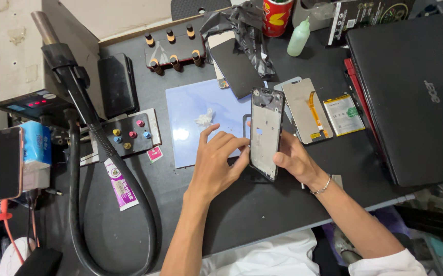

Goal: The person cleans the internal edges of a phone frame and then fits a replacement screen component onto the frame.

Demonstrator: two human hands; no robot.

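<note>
Both hands' fingers grip phone frame (pixel 265 134) upright on edge: left hand (pixel 216 161), right hand (pixel 294 161). Risk: slips, hits bench (pixel 262 204).

Left hand (pixel 216 158) and right hand (pixel 292 159) are gripping an upright phone frame (pixel 265 134) over the blue mat (pixel 191 110); closed laptop (pixel 415 97) is sitting nearby.
</note>
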